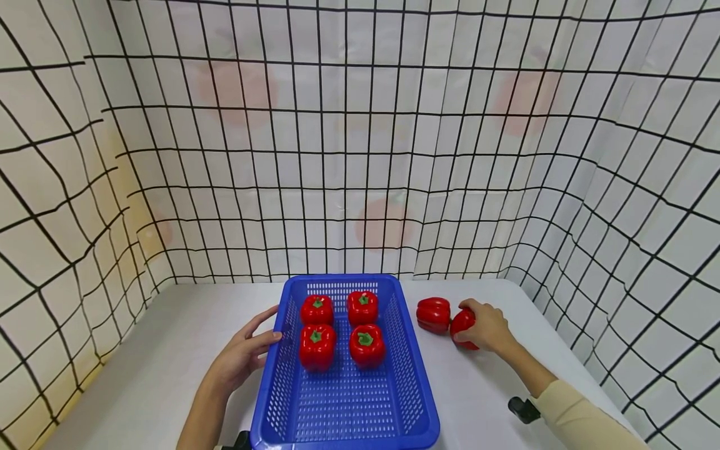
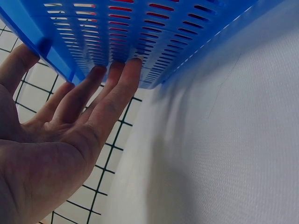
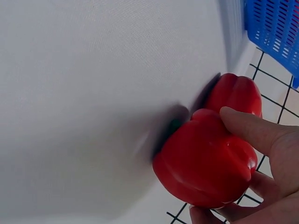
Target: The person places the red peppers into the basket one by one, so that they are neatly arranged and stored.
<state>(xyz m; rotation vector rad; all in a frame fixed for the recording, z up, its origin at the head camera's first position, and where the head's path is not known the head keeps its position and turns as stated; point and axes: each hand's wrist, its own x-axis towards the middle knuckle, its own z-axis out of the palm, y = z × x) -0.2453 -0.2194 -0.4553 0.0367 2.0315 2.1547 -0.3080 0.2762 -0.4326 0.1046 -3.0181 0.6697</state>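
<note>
A blue perforated basket (image 1: 343, 400) stands in the middle of the table, with several red bell peppers (image 1: 317, 347) upright in its far half, green stems up. On its left side, my left hand (image 1: 243, 357) touches the basket; in the left wrist view the fairly straight fingers (image 2: 110, 100) rest against the slotted outer wall and the thumb meets the rim. To the right of the basket, my right hand (image 1: 490, 326) grips a red bell pepper (image 3: 201, 161) between thumb and fingers. A second bell pepper (image 1: 433, 314) lies on its side right beside it.
The table (image 1: 185, 325) has a white cover. Black wire grid (image 1: 365, 156) over white sheeting encloses its back and both sides. A dark wrist device (image 1: 524, 410) sits below the right forearm, by the sleeve.
</note>
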